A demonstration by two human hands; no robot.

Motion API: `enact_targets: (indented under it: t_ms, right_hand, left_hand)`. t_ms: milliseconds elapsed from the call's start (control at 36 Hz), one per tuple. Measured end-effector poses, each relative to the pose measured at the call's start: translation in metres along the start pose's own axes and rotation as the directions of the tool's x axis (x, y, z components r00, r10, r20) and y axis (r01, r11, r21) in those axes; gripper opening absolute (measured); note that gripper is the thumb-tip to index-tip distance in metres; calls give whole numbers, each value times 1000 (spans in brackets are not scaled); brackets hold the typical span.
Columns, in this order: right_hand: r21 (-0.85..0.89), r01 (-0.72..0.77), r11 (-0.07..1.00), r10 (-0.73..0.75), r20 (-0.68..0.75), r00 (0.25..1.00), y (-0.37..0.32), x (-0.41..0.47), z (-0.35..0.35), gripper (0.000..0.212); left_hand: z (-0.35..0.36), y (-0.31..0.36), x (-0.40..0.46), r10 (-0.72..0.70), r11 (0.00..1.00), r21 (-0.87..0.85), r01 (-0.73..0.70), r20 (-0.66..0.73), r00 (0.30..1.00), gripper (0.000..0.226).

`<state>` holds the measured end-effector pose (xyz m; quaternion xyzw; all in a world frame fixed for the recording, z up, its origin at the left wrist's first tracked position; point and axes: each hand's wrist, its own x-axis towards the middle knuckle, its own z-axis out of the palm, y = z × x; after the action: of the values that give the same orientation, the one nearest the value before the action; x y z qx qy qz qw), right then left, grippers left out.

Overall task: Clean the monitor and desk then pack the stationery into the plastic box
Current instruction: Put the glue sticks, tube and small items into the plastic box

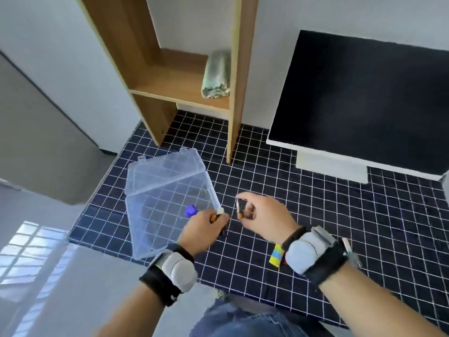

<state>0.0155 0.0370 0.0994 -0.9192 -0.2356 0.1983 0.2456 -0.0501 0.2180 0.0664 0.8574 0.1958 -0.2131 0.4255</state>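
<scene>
A clear plastic box lies open on the desk, its lid folded back toward the shelf. My left hand grips several pens at the box's right edge; a blue cap and a white tip stick out of the fist over the box. My right hand pinches a small clear clip-like item just right of the box. A yellow, blue and green striped eraser lies by my right wrist. The monitor stands dark at the back right.
A wooden shelf unit stands at the back of the desk with a folded green cloth on its shelf. A thin pen-like item lies partly behind my right wrist. The desk's front edge runs near my knees.
</scene>
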Motion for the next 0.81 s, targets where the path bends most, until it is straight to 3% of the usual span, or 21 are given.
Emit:
enact_targets:
  t_ms: [83,194,278,528,806]
  right_hand:
    - [-108,66,992,-61,50,997,-27,30,12,54]
    - [-256,116,960,-87,122,989,-49,59,24,48]
    - [-348,111,931,-60,153,986,-58,80,35,36]
    - [-528,112,842,113,376,920,-68,129,53,43]
    - [-608,114,786,174,394,902,-63,146,66,21]
  left_hand:
    - [-21,-25,9,-18,1000,-11,17,-94,995,40]
    - [-37,-46,21,-73,997,-14,72,-120,990,39]
    - [-46,-58,32,-138,990,5,139,-90,986,37]
    - [-47,-89,65,-249,964,106,244,36,968,41]
    - [-30,-99,93,-340,934,156,320,127,932,30]
